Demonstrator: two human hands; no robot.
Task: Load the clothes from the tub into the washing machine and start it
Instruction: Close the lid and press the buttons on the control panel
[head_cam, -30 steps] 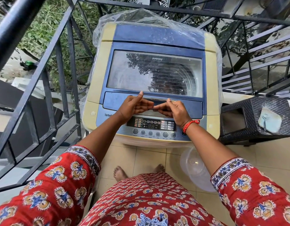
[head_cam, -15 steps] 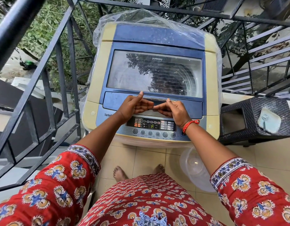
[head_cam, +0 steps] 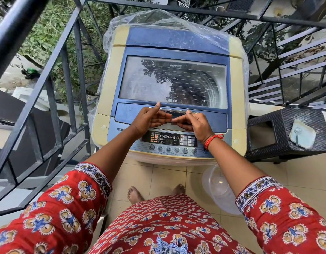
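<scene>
A blue and cream top-loading washing machine [head_cam: 169,39] stands in front of me with its glass lid [head_cam: 173,81] down. Both hands are at the lid's front handle [head_cam: 178,113]. My left hand [head_cam: 151,120] and my right hand [head_cam: 194,123] have their fingers curled into the handle recess, fingertips almost meeting, thumbs raised. The control panel [head_cam: 169,141] with its row of round buttons lies just below my wrists. A clear plastic tub [head_cam: 219,187] sits on the floor to the right of my feet, with no clothes visible in it.
A clear plastic cover [head_cam: 140,19] is pushed back over the machine's rear. Black metal railing [head_cam: 66,70] runs close along the left. A dark wicker stool [head_cam: 287,145] with a glass dish [head_cam: 302,133] on it stands at the right. Stairs rise behind.
Both hands stay at the lid handle in the same pose. A green digit seen on the display half a second ago no longer shows.
</scene>
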